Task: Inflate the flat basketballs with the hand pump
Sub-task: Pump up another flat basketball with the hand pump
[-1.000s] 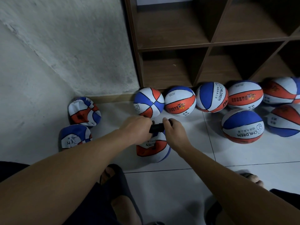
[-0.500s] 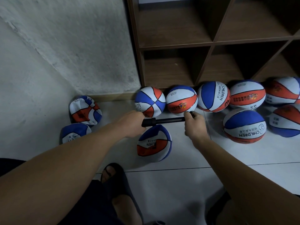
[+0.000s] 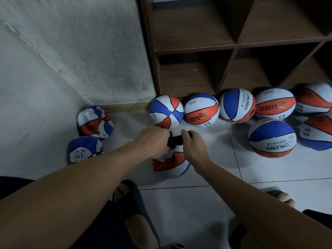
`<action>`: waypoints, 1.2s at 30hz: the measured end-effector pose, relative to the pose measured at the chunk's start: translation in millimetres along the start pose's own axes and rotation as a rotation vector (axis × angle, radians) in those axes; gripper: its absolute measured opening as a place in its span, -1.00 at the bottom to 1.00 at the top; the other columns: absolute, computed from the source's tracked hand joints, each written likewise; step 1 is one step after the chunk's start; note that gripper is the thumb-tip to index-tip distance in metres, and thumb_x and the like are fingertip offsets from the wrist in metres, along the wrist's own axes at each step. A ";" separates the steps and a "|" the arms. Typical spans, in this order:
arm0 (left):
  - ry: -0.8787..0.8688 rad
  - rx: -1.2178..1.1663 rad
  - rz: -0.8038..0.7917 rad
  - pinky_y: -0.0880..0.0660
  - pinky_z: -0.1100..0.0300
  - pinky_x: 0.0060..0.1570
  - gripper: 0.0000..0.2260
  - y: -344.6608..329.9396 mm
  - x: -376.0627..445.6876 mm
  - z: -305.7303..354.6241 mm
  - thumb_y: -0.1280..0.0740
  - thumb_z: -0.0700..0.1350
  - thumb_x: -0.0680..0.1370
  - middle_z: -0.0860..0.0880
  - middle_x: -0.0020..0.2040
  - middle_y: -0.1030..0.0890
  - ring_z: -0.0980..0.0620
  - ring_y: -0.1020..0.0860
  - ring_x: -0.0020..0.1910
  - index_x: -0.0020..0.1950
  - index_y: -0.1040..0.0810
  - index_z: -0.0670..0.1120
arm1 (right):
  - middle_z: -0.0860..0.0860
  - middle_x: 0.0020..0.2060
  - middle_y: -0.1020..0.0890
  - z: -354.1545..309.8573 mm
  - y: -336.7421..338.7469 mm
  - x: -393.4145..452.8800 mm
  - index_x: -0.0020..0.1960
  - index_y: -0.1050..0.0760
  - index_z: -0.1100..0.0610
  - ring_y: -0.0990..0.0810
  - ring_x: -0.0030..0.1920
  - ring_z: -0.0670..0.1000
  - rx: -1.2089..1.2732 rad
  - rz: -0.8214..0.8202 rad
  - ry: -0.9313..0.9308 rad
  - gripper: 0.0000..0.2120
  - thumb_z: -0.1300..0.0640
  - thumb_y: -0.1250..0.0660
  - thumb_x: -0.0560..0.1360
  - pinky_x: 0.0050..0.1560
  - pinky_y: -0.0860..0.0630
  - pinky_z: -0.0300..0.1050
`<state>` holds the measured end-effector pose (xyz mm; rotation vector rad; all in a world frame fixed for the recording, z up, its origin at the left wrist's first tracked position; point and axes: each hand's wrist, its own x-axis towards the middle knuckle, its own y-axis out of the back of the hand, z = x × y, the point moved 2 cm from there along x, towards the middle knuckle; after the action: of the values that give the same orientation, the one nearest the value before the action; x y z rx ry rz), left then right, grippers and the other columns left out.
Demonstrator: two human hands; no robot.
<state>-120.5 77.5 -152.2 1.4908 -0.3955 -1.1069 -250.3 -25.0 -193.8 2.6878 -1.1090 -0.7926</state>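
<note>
A small black hand pump (image 3: 174,140) lies across the top of a red, white and blue basketball (image 3: 170,163) on the floor tiles. My left hand (image 3: 152,141) grips the pump's barrel end. My right hand (image 3: 193,145) grips its handle end, pushed in close to the left hand, so little of the pump shows between them. Two crumpled flat basketballs sit at the left, one near the wall (image 3: 95,121) and one nearer to me (image 3: 84,149).
Several round basketballs (image 3: 201,109) line the foot of a brown wooden shelf unit (image 3: 233,45), with more at the right (image 3: 272,138). A rough white wall (image 3: 71,51) fills the left. My sandalled feet (image 3: 133,203) rest on the tiles below.
My right hand has pushed the pump handle in toward my left hand; half a second ago the pump was drawn out long. The camera view shifted slightly.
</note>
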 end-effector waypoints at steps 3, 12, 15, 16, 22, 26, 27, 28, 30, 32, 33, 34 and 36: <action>-0.016 -0.012 -0.032 -0.42 0.12 -0.33 -0.70 -3.9 0.2 0.8 -0.45 0.08 0.61 0.00 -0.26 -0.58 -0.01 -0.55 -0.33 -0.24 -0.45 0.04 | 0.02 -0.30 -0.54 4.8 1.7 3.9 -0.05 -0.55 0.15 -0.48 -0.29 0.01 -0.015 -0.026 -0.014 -0.61 -0.12 -0.19 0.73 -0.24 -0.39 -0.05; 0.021 -0.132 -0.099 -0.39 0.14 -0.37 -0.72 -9.9 0.0 -22.4 -0.44 0.08 0.59 -0.03 -0.30 -0.59 -0.06 -0.58 -0.34 -0.23 -0.52 -0.03 | 0.05 -0.33 -0.47 14.8 48.6 24.6 -0.02 -0.53 0.21 -0.43 -0.32 0.04 0.012 0.019 -0.081 -0.62 -0.10 -0.24 0.71 -0.27 -0.43 0.00; 0.069 -0.145 -0.140 -0.39 0.16 -0.36 -0.76 -8.3 -1.0 -33.3 -0.42 -0.02 0.56 -0.05 -0.32 -0.58 -0.06 -0.56 -0.37 -0.25 -0.51 -0.07 | 0.02 -0.37 -0.39 16.9 71.5 32.5 -0.07 -0.50 0.08 -0.35 -0.38 0.02 0.100 0.068 -0.143 -0.74 -0.07 -0.28 0.70 -0.42 -0.36 -0.12; 0.074 -0.148 -0.144 -0.37 0.16 -0.37 -0.76 -7.6 -1.2 -33.6 -0.42 -0.04 0.56 -0.04 -0.33 -0.57 -0.06 -0.54 -0.38 -0.26 -0.50 -0.07 | 0.02 -0.37 -0.37 16.1 74.1 33.8 -0.09 -0.49 0.08 -0.32 -0.39 0.01 0.120 0.071 -0.144 -0.74 -0.06 -0.29 0.69 -0.43 -0.34 -0.13; 0.055 -0.142 -0.158 -0.41 0.13 -0.34 -0.77 -7.2 1.1 -24.2 -0.44 0.02 0.57 -0.06 -0.27 -0.61 -0.09 -0.59 -0.32 -0.19 -0.54 -0.08 | -0.01 -0.35 -0.42 9.0 60.8 27.5 -0.14 -0.47 0.07 -0.39 -0.28 0.06 0.094 0.168 -0.113 -0.74 0.00 -0.24 0.69 -0.19 -0.41 0.06; 0.028 -0.108 -0.108 -0.40 0.11 -0.35 -0.74 -9.3 -0.2 -11.8 -0.43 0.06 0.62 -0.04 -0.26 -0.58 -0.06 -0.57 -0.32 -0.19 -0.51 -0.03 | 0.06 -0.26 -0.51 4.4 37.4 14.5 -0.03 -0.54 0.11 -0.47 -0.24 0.07 0.068 0.137 -0.112 -0.77 0.02 -0.22 0.71 -0.16 -0.47 0.08; 0.030 -0.099 -0.096 -0.38 0.11 -0.36 -0.72 -11.5 -1.0 -9.0 -0.43 0.08 0.62 -0.03 -0.27 -0.58 -0.04 -0.56 -0.33 -0.19 -0.50 -0.02 | 0.07 -0.28 -0.50 3.9 31.8 11.3 -0.01 -0.54 0.15 -0.47 -0.25 0.08 0.065 0.126 -0.115 -0.76 0.03 -0.22 0.70 -0.18 -0.46 0.08; 0.031 -0.086 -0.086 -0.38 0.11 -0.37 -0.73 -12.7 -1.9 -6.5 -0.43 0.10 0.62 -0.02 -0.27 -0.58 -0.03 -0.55 -0.34 -0.18 -0.50 -0.01 | 0.08 -0.30 -0.49 3.6 26.3 8.7 -0.01 -0.54 0.20 -0.46 -0.26 0.08 0.069 0.111 -0.116 -0.73 0.03 -0.22 0.69 -0.20 -0.44 0.08; 0.027 -0.063 -0.075 -0.40 0.11 -0.36 -0.79 -12.8 -3.4 -3.2 -0.44 0.09 0.60 -0.02 -0.24 -0.61 -0.03 -0.57 -0.31 -0.12 -0.56 -0.01 | 0.06 -0.33 -0.47 2.0 16.0 3.6 -0.04 -0.52 0.25 -0.44 -0.28 0.07 0.068 0.078 -0.102 -0.70 0.03 -0.22 0.69 -0.21 -0.40 0.07; 0.013 -0.054 -0.071 -0.44 0.10 -0.33 -0.83 -10.8 -2.7 -1.6 -0.44 0.05 0.59 -0.03 -0.22 -0.62 -0.04 -0.59 -0.29 -0.08 -0.60 -0.02 | 0.02 -0.32 -0.48 -1.6 7.3 -1.4 -0.08 -0.51 0.17 -0.44 -0.28 0.04 0.092 0.042 -0.079 -0.70 0.01 -0.22 0.71 -0.20 -0.41 0.03; 0.006 -0.056 -0.067 -0.46 0.10 -0.33 -0.84 -10.0 -2.6 -0.9 -0.44 0.03 0.60 -0.03 -0.23 -0.62 -0.05 -0.60 -0.28 -0.08 -0.60 -0.03 | 0.01 -0.30 -0.50 -3.6 4.1 -3.7 -0.08 -0.51 0.13 -0.45 -0.27 0.04 0.107 0.019 -0.064 -0.71 -0.01 -0.22 0.71 -0.19 -0.42 0.03; 0.004 -0.063 -0.068 -0.48 0.09 -0.32 -0.85 -9.6 -2.8 -0.3 -0.43 0.02 0.60 -0.03 -0.24 -0.62 -0.06 -0.61 -0.28 -0.08 -0.60 -0.04 | 0.01 -0.26 -0.53 -5.6 1.4 -5.3 -0.05 -0.52 0.11 -0.47 -0.25 0.03 0.108 -0.008 -0.055 -0.72 -0.03 -0.22 0.72 -0.17 -0.43 0.03; 0.012 -0.073 -0.074 -0.50 0.09 -0.31 -0.86 -10.8 -2.7 0.1 -0.43 0.01 0.61 -0.02 -0.24 -0.62 -0.05 -0.61 -0.28 -0.09 -0.59 -0.02 | 0.03 -0.21 -0.55 -6.6 -1.2 -5.0 0.01 -0.54 0.11 -0.48 -0.22 0.03 0.098 -0.050 -0.050 -0.72 -0.05 -0.21 0.73 -0.15 -0.45 0.04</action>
<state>-125.5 82.3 -160.9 1.4570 -0.2905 -1.1583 -249.0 -21.2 -186.4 2.8008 -1.1234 -0.8399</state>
